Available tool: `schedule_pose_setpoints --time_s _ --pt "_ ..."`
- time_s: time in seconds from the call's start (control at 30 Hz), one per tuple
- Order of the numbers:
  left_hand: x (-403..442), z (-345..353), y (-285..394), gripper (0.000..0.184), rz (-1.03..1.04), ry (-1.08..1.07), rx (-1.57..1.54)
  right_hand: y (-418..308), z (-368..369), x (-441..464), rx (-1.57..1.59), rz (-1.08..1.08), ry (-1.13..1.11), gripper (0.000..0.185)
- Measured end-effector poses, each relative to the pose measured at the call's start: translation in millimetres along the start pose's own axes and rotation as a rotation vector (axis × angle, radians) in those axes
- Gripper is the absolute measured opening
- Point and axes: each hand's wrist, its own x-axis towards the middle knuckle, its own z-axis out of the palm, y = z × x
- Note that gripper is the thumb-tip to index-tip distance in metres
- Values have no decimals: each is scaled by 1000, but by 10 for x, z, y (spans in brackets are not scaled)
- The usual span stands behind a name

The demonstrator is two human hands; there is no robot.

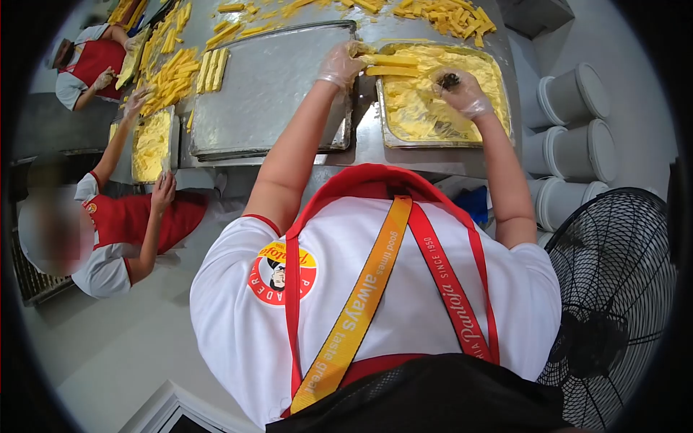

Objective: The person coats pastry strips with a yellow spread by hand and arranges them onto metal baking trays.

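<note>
My left hand (pixel 342 66), in a clear plastic glove, is closed around the near ends of yellow sticks (pixel 393 60), which look like cut cake or bread. Their far ends reach over a rectangular metal tray (pixel 442 143) spread with thick yellow cream (pixel 411 108). Also gloved, my right hand (pixel 463 95) is over the cream, its fingers wrapped around a dark-ended tool (pixel 450 81). The tool's working end is mostly hidden, so its kind is unclear. Left of the cream tray lies a stack of flat metal trays (pixel 271 94), with cream-coated sticks (pixel 211 71) at its left edge.
Loose yellow sticks (pixel 451 18) are piled along the back of the metal table. A co-worker (pixel 144 224) at left reaches to another cream tray (pixel 153 144); a second co-worker (pixel 90 65) stands beyond. White buckets (pixel 577 94) and a black fan (pixel 606 289) are at right.
</note>
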Motion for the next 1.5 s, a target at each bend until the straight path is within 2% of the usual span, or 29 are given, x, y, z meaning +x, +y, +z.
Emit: schedule_pose_setpoints --time_s 0.03,0.07,0.1,0.13,0.17,0.23,0.33,0.37,0.4,0.43,0.47,0.5,0.57,0.6,0.63,0.73,0.8,0.87,0.9,1.0,1.07,1.13,1.2,1.3,1.4,1.47,1.5 --pt "-6 33 22 26 -12 3 -37 6 -95 -1 56 231 -30 40" --pt "3 47 16 24 -29 2 -76 33 -170 2 8 375 169 36" --pt "330 331 -656 19 41 -1 -113 250 -291 33 -159 467 222 36" --pt "257 245 -503 19 125 67 -105 391 -447 56 -329 555 277 37" --pt "153 155 -356 19 212 137 -96 507 -529 -17 -337 413 338 36" --pt "73 18 -129 17 82 139 -311 384 -648 -235 -350 132 437 35" --pt "-168 -13 380 15 42 108 -626 22 -912 -488 -110 138 -69 30" --pt "-316 -42 655 12 149 141 -238 164 -948 -531 193 224 -214 26" --pt "-313 126 537 14 63 45 -379 255 -936 -513 126 297 -132 25" --pt "-338 317 397 16 282 72 -192 344 -930 -460 56 366 -45 25" --pt "-356 437 382 18 352 71 -106 437 -915 -405 -15 435 43 24" --pt "-374 556 367 20 423 75 -22 559 -874 -372 -14 342 201 24" --pt "-426 698 464 24 263 24 -58 473 -788 -349 -151 188 377 24" --pt "-404 727 473 26 291 25 -23 381 -718 -301 -220 109 461 24" --pt "-392 753 464 28 314 22 13 193 -694 -319 -236 167 440 23" --pt "-357 872 373 41 401 42 104 244 -391 -346 426 290 466 24" --pt "-324 913 342 46 408 37 94 254 -314 -355 213 233 397 27" --pt "-276 983 218 48 403 14 149 154 -329 -294 420 458 405 30" --pt "-267 1006 181 50 400 3 175 313 -328 -246 126 541 420 28" --pt "-265 995 210 49 394 -1 159 492 -319 -195 37 477 442 32" --pt "-252 1007 176 49 393 9 203 174 -337 -258 113 91 506 31" --pt "-282 984 212 50 404 3 207 119 -330 -260 182 127 459 28" --pt "-286 945 261 50 432 -12 173 226 -354 -137 237 574 299 23" --pt "-316 958 163 54 382 24 158 186 -428 -127 -129 404 503 21" --pt "-314 924 197 50 264 30 95 273 -426 -160 -61 458 500 28" --pt "-314 860 314 41 142 -33 156 382 -355 -225 -111 155 480 41" --pt "-328 830 368 38 81 -67 187 334 -348 -252 -98 156 465 44"
